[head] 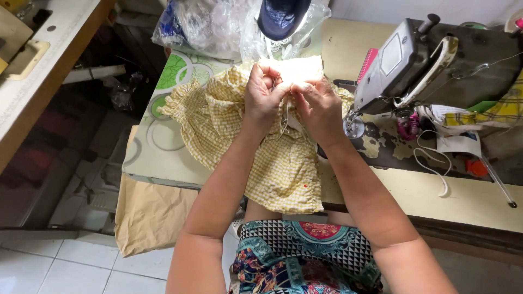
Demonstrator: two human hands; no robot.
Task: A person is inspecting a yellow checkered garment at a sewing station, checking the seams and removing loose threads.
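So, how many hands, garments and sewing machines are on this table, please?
Hands: 2, left hand and right hand
Yellow checked garment: 1, gripped by both hands
Sewing machine: 1, tipped on its side
Total: 4

We see bare patterned worktop point(163, 141) open on our left. A grey metal sewing machine point(436, 65) blocks our right; crumpled clear plastic bags point(212, 24) crowd the far edge.

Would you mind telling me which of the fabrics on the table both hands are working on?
The yellow checked garment, pinched by the left hand and right hand; the plaid cloth lies untouched behind the sewing machine.
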